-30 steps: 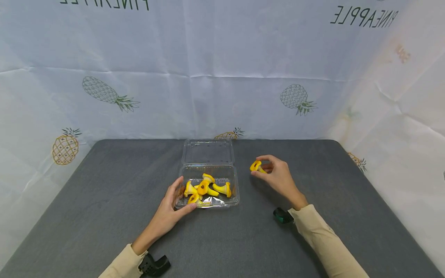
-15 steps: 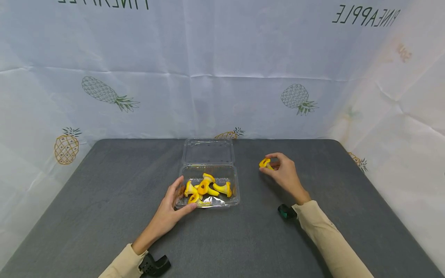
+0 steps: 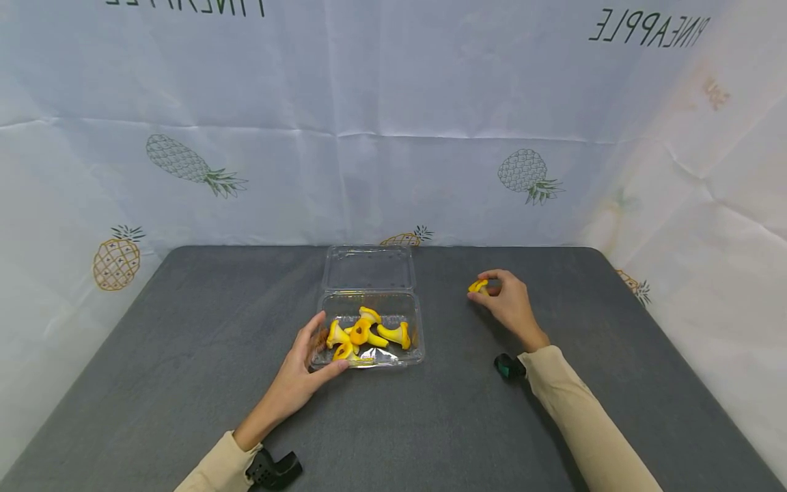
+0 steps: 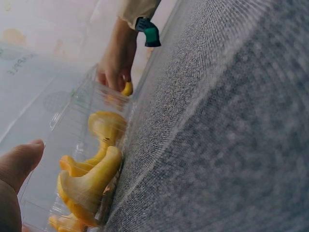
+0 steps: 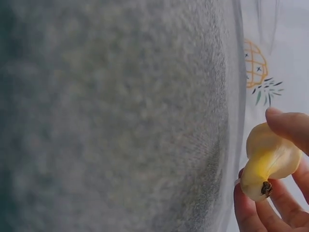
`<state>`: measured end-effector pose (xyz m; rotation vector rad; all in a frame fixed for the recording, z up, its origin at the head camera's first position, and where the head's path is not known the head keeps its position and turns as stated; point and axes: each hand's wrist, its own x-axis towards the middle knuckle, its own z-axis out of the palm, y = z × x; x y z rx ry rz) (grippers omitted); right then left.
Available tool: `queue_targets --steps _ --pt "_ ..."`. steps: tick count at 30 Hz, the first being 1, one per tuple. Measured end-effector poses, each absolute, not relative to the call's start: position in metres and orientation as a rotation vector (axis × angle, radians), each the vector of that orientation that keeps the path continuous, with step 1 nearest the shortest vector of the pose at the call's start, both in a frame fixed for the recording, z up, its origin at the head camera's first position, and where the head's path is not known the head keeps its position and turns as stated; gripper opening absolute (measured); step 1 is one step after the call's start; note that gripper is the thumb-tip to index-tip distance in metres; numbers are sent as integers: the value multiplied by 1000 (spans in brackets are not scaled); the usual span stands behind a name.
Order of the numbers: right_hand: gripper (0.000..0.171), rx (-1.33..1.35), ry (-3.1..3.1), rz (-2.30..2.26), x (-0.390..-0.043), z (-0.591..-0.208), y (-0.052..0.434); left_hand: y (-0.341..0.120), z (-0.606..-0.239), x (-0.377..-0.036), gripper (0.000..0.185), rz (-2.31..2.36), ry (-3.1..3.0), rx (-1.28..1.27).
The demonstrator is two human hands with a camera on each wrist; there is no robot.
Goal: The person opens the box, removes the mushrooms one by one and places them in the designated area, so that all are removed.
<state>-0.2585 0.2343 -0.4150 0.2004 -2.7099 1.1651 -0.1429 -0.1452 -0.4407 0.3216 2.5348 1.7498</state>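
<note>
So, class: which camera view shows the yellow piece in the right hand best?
The right wrist view: the yellow piece fills the frame, pinched by the fingers. The head view shows only a small yellow speck; the left wrist view a distant sliver.

sleeves (image 3: pixel 572 403): beige, long | hands (image 3: pixel 510 304): bare | wrist cameras (image 3: pixel 273 470): black, teal
</note>
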Motion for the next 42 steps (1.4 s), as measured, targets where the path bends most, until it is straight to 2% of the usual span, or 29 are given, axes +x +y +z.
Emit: queue_targets --steps 14,42 --pt "42 52 -2753 1107 -266 -421 235 -146 -451 -143 92 1750 2553 325" --pt "48 128 -2835 1042 -265 -415 245 -146 -442 -144 90 1770 2537 340"
